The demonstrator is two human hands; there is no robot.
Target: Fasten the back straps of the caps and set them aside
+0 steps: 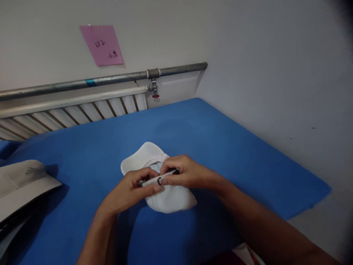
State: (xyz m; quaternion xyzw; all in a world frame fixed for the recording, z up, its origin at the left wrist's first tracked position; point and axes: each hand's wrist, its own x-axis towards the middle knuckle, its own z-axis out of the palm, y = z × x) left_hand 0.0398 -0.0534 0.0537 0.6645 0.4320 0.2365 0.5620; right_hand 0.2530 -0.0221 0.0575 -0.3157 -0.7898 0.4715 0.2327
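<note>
A white baseball cap [171,200] is held just over the blue table, its brim [143,156] pointing away to the upper left. My left hand [135,186] pinches the cap's back edge, thumb outside and fingers inside the opening. From the other side, my right hand [184,173] grips the same edge, thumb and fingers closed on the strap area. Between the two thumbs shows a small dark ring-like buckle [159,181]. A dark piece sits under the right fingers; its kind is hidden. The cap's inside is partly covered by my hands.
The blue table [234,154] meets walls at the back and right. More pale caps [24,176] lie at the left edge. Behind run a white radiator [104,108], a metal pipe [118,79] and a red-handled valve [155,96]. A pink paper [102,46] hangs above.
</note>
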